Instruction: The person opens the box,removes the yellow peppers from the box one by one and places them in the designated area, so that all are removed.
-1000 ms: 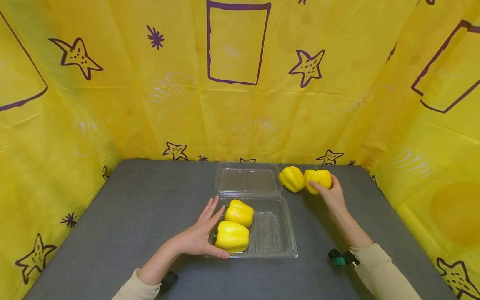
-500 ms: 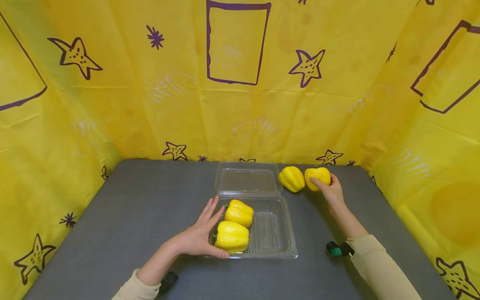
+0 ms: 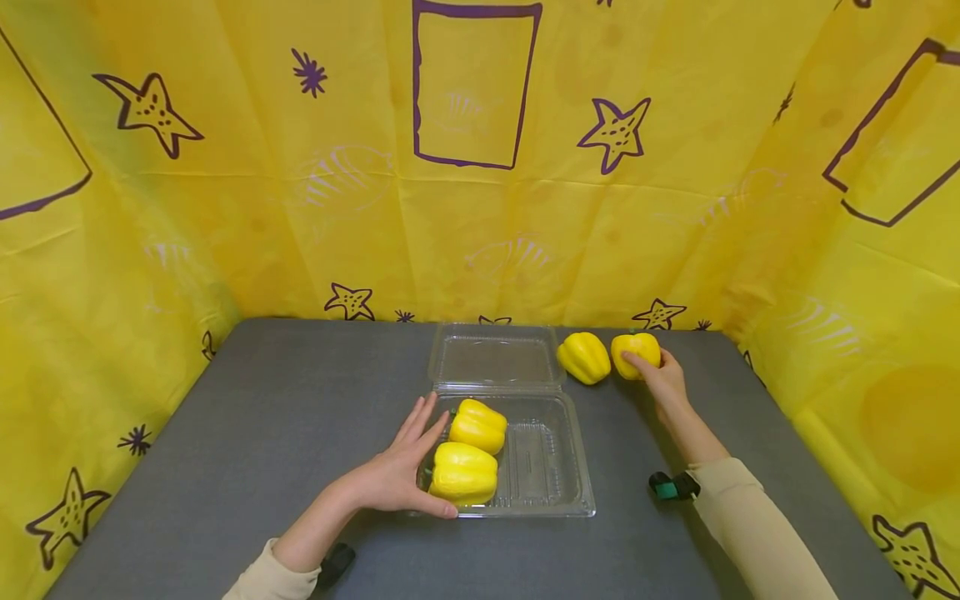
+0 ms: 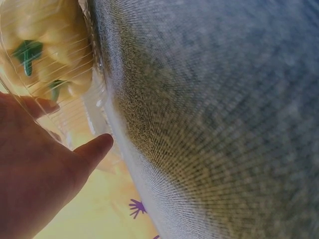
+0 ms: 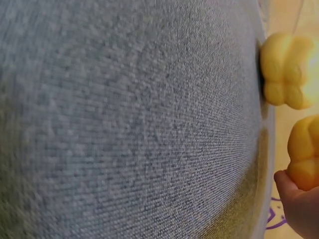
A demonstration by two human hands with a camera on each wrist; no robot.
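My right hand (image 3: pixel 667 387) grips a yellow bell pepper (image 3: pixel 636 354) near the back right of the table, thumb on its near side. In the right wrist view that pepper (image 5: pixel 305 149) appears raised off the tabletop. Just left of it, another yellow bell pepper (image 3: pixel 584 358) lies on the table. Two more, a rear pepper (image 3: pixel 478 426) and a front pepper (image 3: pixel 465 474), lie in the left half of a clear plastic clamshell box (image 3: pixel 577 450). My left hand (image 3: pixel 393 475), fingers spread, rests against the box's left side, with the thumb at its front edge.
The box's clear lid (image 3: pixel 495 357) lies folded back toward the rear wall. A dark grey cloth (image 3: pixel 315 392) covers the table. Yellow printed curtains (image 3: pixel 480 225) stand around the back and sides.
The pepper in my right hand has shifted slightly and tipped, its green stem now less visible. My right forearm has moved a little left and up. The left hand stays in place.
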